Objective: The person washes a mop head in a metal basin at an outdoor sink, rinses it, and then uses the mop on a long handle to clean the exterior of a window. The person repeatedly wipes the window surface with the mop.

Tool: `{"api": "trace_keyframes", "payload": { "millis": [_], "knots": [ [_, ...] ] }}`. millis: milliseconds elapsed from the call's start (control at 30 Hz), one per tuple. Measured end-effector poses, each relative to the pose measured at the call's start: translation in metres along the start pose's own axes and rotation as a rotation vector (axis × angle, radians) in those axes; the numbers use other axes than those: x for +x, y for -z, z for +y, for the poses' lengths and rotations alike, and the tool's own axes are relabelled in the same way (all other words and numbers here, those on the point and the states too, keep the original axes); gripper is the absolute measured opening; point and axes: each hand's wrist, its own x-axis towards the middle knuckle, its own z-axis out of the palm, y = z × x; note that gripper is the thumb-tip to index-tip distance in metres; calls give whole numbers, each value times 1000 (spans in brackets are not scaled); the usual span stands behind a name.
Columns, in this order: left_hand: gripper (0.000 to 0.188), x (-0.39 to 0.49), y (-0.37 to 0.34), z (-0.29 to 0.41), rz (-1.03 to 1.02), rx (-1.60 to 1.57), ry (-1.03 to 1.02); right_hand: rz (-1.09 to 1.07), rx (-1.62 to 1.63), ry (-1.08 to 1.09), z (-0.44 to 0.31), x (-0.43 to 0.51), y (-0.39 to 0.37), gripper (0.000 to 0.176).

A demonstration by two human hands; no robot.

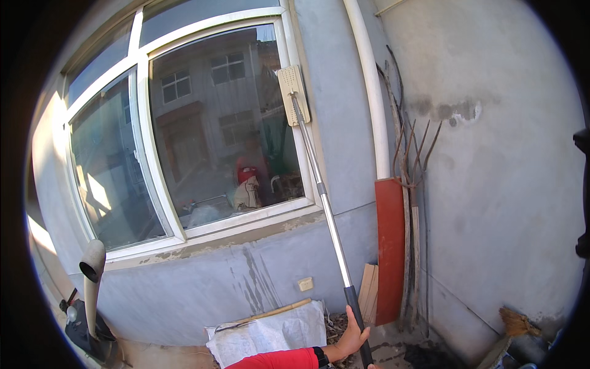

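My left hand (352,340), below a red sleeve and a black wristband, is closed around the dark grip of a telescopic pole (335,235). The pole rises to a flat, cream-coloured rectangular mop head (294,94), seen from its perforated back. That head lies against the right side of the white window frame (304,159), overlapping the edge of the glass pane (216,124). Of my right hand (372,366) only a sliver shows at the bottom edge beside the grip; its hold cannot be made out.
Wet streaks mark the wall (258,276) below the sill, near a socket (305,283). A white sack (276,330) lies beneath. Right of the window are a drainpipe (371,92), a red board (389,253), a pitchfork (411,182) and poles. A pipe elbow (93,260) stands left.
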Motion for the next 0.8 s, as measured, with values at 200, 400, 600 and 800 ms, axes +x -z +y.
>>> {"api": "trace_keyframes", "payload": {
  "millis": [200, 400, 600, 800],
  "knots": [
    [98, 14, 45, 32, 82, -57, -83, -211, 189, -127, -27, 35, -14, 50],
    [87, 116, 128, 127, 360, -72, -263, -580, 467, -133, -161, 128, -53, 58],
    [78, 154, 172, 170, 279, -253, -241, -745, 622, -210, -203, 163, -76, 59],
    [83, 114, 119, 117, 196, -421, -70, -653, 673, -380, -141, 118, -37, 58]
  ]
}}
